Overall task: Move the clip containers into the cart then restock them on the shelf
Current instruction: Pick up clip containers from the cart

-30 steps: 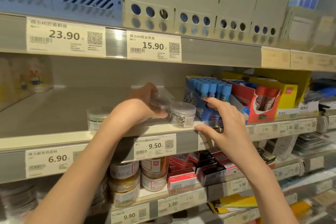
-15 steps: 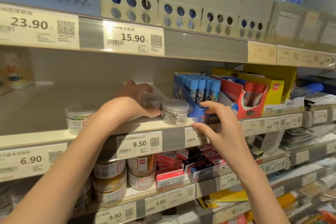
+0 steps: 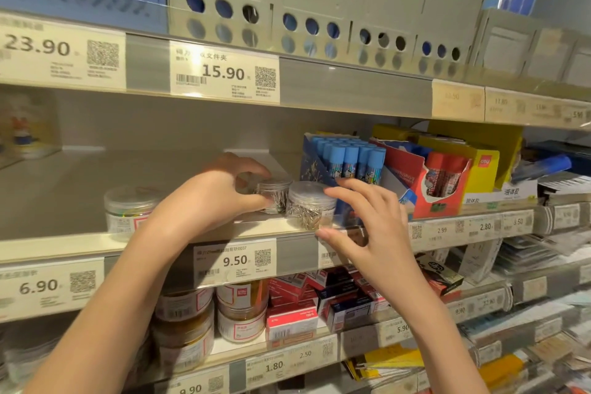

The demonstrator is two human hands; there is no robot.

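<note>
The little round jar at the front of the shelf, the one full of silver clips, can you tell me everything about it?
The front jar is small, round and looks like clear plastic, with a flat see-through lid. It is packed with silvery paper clips. It stands upright at the front edge of the shelf, beside a second jar that the left hand grips. The right hand reaches it with spread fingers, fingertips by its lid and thumb below it; whether they touch is unclear.

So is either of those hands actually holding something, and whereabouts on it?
The left hand grips the rear clip jar round its side wall, thumb in front, fingers behind. The right hand holds nothing; its fingertips just reach the front jar's lid edge.
</note>
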